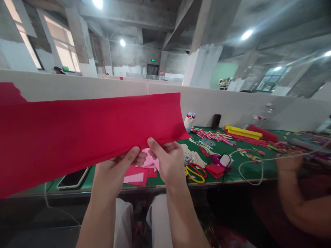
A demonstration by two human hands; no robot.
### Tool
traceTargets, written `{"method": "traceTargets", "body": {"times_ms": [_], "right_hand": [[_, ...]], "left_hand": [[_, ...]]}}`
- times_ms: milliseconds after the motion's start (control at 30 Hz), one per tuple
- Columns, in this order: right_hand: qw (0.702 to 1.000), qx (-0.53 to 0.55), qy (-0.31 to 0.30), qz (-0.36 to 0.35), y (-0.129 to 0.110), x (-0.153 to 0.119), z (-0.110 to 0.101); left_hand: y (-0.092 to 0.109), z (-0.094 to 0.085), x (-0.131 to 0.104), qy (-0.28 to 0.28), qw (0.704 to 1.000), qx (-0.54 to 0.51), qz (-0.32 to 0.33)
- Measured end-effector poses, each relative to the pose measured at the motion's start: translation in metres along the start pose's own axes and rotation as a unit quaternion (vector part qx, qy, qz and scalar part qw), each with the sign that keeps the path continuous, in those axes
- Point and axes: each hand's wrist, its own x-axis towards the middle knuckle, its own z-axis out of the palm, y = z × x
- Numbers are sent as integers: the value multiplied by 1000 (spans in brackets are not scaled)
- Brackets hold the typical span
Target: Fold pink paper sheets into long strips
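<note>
A long red sheet of paper (98,129) stretches from the left edge of the view to just right of centre, raised above the green table. My left hand (116,168) pinches its lower edge with the thumb in front. Close beside it, my right hand (169,162) grips the same edge, nearer the sheet's right end. Behind and below my hands lie pink paper pieces (136,177) and red paper pieces (142,183). The sheet covers much of the table's left side, and some fingers are hidden behind it.
A phone (73,179) lies at the left, yellow-handled scissors (195,175) at the right. Behind stand a white bottle (189,121) and a dark cylinder (216,121). Further right are a yellow roll (243,132), a white cable (262,172) and another person's arm (292,186). A partition (232,103) borders the table.
</note>
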Motion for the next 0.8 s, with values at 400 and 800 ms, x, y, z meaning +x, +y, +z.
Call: {"method": "traceTargets", "body": {"times_ms": [400,800], "right_hand": [[996,-84,13,3,-1,0,-1],[997,-55,54,6,6,5,-13]], "left_hand": [[2,3,1,8,1000,-14,-27],[1,-8,4,83,996,-20,-25]]}}
